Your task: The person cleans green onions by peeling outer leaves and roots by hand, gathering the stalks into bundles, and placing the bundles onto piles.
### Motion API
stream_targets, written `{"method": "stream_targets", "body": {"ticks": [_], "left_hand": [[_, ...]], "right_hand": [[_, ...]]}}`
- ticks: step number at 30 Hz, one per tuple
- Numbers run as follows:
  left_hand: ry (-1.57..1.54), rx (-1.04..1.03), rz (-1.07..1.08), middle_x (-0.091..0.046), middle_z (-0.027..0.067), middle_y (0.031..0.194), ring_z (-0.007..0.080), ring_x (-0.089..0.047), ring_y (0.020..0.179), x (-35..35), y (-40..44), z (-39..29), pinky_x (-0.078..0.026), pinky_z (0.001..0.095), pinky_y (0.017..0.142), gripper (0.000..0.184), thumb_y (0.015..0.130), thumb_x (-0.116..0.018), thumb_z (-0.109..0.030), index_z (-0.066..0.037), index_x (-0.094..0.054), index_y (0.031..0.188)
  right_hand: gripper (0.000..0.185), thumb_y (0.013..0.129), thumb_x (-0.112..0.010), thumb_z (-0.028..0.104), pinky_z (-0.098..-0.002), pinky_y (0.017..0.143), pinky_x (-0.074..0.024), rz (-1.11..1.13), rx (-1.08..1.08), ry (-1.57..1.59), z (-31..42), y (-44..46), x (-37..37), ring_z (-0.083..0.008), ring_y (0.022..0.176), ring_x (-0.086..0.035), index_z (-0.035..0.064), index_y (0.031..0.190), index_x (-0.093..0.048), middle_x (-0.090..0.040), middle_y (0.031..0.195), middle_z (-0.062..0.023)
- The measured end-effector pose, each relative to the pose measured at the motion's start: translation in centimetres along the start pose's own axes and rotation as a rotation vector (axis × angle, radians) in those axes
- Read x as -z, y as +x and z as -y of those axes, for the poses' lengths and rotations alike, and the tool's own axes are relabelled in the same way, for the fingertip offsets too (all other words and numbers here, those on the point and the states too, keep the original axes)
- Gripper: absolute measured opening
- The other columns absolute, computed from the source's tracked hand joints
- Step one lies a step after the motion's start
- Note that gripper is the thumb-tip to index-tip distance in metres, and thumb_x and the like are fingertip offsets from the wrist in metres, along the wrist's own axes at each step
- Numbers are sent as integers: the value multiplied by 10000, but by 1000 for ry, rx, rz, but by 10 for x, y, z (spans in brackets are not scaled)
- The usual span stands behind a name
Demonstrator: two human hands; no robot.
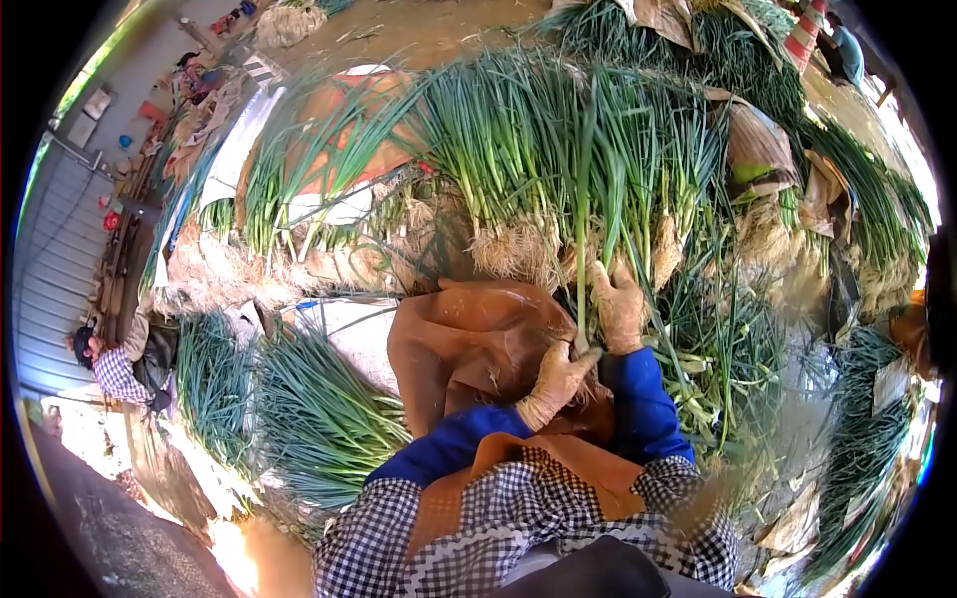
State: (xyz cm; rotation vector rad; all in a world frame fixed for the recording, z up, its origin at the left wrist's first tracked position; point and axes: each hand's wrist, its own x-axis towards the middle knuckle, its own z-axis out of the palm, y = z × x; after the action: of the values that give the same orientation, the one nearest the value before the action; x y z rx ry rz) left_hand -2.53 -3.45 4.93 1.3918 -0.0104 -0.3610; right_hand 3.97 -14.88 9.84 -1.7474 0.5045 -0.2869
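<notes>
A long green onion (581, 224) stands upright in front of me, its leaves pointing away and its root end toward my lap. My left hand (558, 384), in a dirty pale glove, is closed around the lower end of this stalk. Higher up, my right hand (620, 307), also gloved, has its fingers bent beside the stalk; what lies between them is partly hidden. Just beyond my hands, a dense row of green onions (503, 149) lies with tangled pale roots (513, 256) toward me. A brown apron (469, 339) covers my lap.
Trimmed green onions (319, 409) are piled at my left. Loose leaves and peelings (713, 369) lie at my right. More bunches (867, 439) lie at far right. A person in a checked top (118, 371) sits at far left. A striped cone (805, 38) stands at upper right.
</notes>
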Motion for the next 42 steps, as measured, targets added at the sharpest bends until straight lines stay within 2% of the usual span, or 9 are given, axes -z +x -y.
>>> {"method": "stream_targets", "body": {"ticks": [7,11,16,19,23,27,31,36,42], "left_hand": [[-928,715,170,-472,14,682,105,-419,489,12,9,18,-364,204,444,292,911,-468,-293,-59,-517,1078],[-914,744,125,-431,4,625,95,-359,428,12,9,20,-325,213,415,223,917,-444,-301,-102,-515,989],[-960,677,121,-416,-26,615,81,-370,437,17,14,26,-323,218,406,170,915,-456,-299,-138,-501,944],[-1046,624,162,-419,-29,621,78,-387,443,19,24,29,-321,200,401,171,917,-458,-297,-134,-508,923],[-1085,563,188,-500,33,684,117,-492,583,14,21,24,-402,208,419,175,909,-473,-224,-72,-526,978],[-940,581,143,-570,79,764,147,-551,644,10,15,30,-421,215,435,169,909,-465,-204,-69,-534,985],[-952,719,242,-527,44,677,128,-441,436,16,19,32,-366,205,390,233,922,-415,-325,-134,-545,957],[-918,781,135,-459,-2,585,115,-383,383,16,20,24,-305,209,353,206,916,-419,-330,-161,-528,873],[-1067,775,220,-379,-33,540,74,-332,374,22,30,18,-259,210,368,213,925,-420,-314,-123,-483,853]], "right_hand": [[467,918,-380,465,-211,487,-331,312,-258,716,-73,20,-24,-77,513,-403,80,741,-575,-462,587,36],[492,898,-414,448,-396,632,-446,-111,78,-425,-104,11,-27,-314,634,-579,23,765,-622,-578,646,-189],[368,883,-509,304,-280,468,-369,337,-169,-163,-62,-63,52,-92,511,-411,-5,691,-564,-474,540,-14],[404,868,-530,357,-290,482,-396,383,-455,-67,-82,-100,133,-124,510,-470,-13,716,-582,-533,582,6],[392,805,-574,407,-430,723,-474,557,-389,-1494,-96,-92,223,-327,796,-615,41,931,-641,-641,818,-151],[445,879,-534,271,-320,902,-416,328,118,-255,-59,-52,100,-235,1000,-560,0,1223,-456,-599,1032,-168],[218,906,-508,237,-214,710,-432,367,-279,458,-88,-24,8,-102,772,-531,35,965,-564,-581,810,-33],[356,885,-526,286,-325,463,-380,99,238,-362,-68,-42,8,-122,471,-435,7,666,-562,-486,521,-113],[361,852,-557,354,-324,599,-478,876,-351,-356,-16,-93,129,-171,641,-607,17,748,-632,-626,664,-115]]}}
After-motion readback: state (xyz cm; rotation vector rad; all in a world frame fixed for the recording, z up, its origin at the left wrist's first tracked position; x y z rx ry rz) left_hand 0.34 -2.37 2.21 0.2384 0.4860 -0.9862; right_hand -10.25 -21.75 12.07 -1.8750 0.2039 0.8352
